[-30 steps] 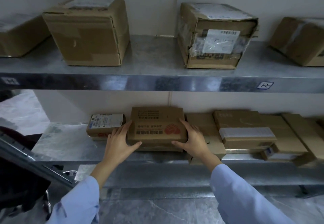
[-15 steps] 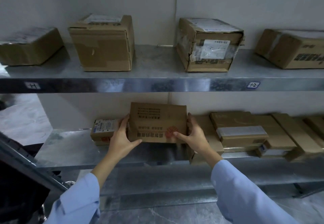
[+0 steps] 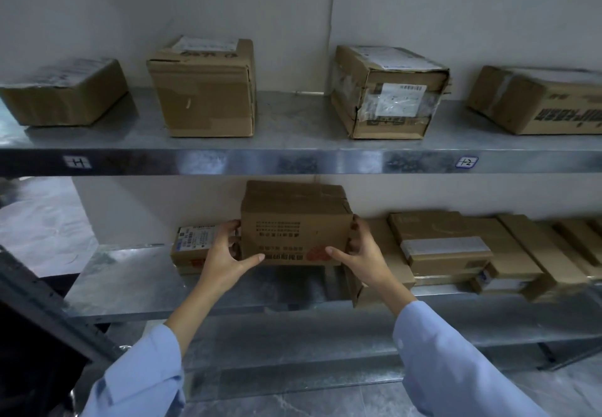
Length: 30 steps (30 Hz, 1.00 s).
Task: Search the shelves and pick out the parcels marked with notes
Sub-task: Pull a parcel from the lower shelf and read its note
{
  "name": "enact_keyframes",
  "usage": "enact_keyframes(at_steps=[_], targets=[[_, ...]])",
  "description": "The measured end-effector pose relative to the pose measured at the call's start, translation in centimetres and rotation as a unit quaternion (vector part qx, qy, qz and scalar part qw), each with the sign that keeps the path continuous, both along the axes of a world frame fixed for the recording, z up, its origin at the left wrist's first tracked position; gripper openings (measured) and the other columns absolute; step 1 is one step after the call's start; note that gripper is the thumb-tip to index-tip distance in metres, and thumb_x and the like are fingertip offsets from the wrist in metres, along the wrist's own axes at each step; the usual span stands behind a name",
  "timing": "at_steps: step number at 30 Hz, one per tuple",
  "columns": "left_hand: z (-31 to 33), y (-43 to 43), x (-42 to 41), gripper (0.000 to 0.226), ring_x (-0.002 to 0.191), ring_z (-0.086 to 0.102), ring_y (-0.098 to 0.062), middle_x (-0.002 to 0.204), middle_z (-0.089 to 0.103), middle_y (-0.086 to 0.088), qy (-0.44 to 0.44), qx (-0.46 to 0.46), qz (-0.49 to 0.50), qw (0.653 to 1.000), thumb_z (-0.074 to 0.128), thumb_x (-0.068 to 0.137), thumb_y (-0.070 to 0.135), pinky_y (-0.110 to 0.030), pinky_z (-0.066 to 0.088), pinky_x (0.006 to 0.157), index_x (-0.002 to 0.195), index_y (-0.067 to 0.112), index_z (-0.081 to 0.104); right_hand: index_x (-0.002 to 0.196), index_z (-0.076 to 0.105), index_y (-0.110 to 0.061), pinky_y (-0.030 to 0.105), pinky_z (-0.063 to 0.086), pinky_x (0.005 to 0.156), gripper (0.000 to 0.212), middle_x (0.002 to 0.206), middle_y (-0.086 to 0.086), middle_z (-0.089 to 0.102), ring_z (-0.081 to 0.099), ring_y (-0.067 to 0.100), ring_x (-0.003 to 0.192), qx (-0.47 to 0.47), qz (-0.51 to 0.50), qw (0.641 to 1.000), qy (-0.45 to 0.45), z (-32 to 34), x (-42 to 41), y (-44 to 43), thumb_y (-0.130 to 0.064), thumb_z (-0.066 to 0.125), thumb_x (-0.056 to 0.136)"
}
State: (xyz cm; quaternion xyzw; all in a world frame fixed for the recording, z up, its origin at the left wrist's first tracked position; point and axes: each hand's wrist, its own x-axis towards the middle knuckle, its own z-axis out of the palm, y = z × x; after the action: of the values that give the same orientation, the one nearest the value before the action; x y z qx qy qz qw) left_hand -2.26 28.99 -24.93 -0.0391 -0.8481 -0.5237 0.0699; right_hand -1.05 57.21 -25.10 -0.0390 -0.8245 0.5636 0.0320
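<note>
Nearest you, your pale blue sleeves (image 3: 140,380) reach forward, and a dark slanted frame (image 3: 42,305) crowds the lower left corner. Past them runs the front edge of the lower shelf (image 3: 136,289), with bare metal open between that edge and your hands. Your left hand (image 3: 224,253) grips the left end of the brown parcel (image 3: 294,224), thumb under its front bottom edge and fingers curled round the side; your right hand (image 3: 361,253) grips the right end the same way. The parcel seems to be held just clear of the lower shelf, though the shadow beneath makes that hard to judge, and its top edge sits close under the front lip of the upper shelf (image 3: 293,162). Just left of your left hand lies a small labelled parcel (image 3: 192,247); to the right, overlapping flat parcels (image 3: 439,247) fill the shelf right to its edge. On the upper lip are two handwritten tags (image 3: 466,162). Above stand four boxes (image 3: 205,90), well apart, with open metal between them, the far two running out of view at either side.
</note>
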Motion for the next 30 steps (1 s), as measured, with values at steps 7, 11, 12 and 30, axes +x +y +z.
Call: enact_keyframes(at_steps=[7,11,12,30], targets=[[0.2,-0.4,0.1,0.098,0.119,0.042,-0.004,0.133,0.041,0.014,-0.033,0.034,-0.011,0.999,0.086,0.071,0.024,-0.026,0.039,0.101,0.149,0.026,0.027,0.136,0.026,-0.034,0.049,0.048,0.104,0.101,0.136,-0.002,0.047,0.050,0.020,0.129,-0.040,0.017,0.999,-0.018,0.8,0.4,-0.8,-0.050,0.088,0.058],[0.5,0.0,0.4,0.081,0.112,0.042,-0.003,0.128,0.042,0.009,-0.018,0.017,-0.022,0.999,0.084,0.075,0.021,0.000,0.033,0.089,0.142,0.019,0.040,0.151,0.021,-0.033,0.047,0.039,0.112,0.127,0.150,0.002,0.032,0.038,0.020,0.137,0.022,0.015,0.999,-0.021,0.7,0.3,-0.8,-0.075,0.080,0.046],[0.4,0.0,0.4,0.077,0.111,0.043,-0.002,0.127,0.042,0.009,-0.018,0.016,-0.019,1.000,0.084,0.075,0.020,0.003,0.033,0.084,0.139,0.020,0.041,0.152,0.022,-0.031,0.046,0.038,0.113,0.127,0.151,0.002,0.029,0.036,0.021,0.138,0.036,0.012,0.999,-0.025,0.7,0.3,-0.8,-0.075,0.078,0.048],[-0.5,0.0,1.1,0.079,0.123,0.034,-0.002,0.131,0.039,0.015,-0.027,0.034,-0.005,0.999,0.084,0.075,0.025,-0.026,0.031,0.105,0.133,0.036,0.032,0.145,0.026,-0.021,0.041,0.035,0.114,0.103,0.142,0.003,0.040,0.038,0.016,0.134,0.054,0.024,0.998,-0.006,-0.4,0.4,-0.5,-0.023,0.091,0.064]])
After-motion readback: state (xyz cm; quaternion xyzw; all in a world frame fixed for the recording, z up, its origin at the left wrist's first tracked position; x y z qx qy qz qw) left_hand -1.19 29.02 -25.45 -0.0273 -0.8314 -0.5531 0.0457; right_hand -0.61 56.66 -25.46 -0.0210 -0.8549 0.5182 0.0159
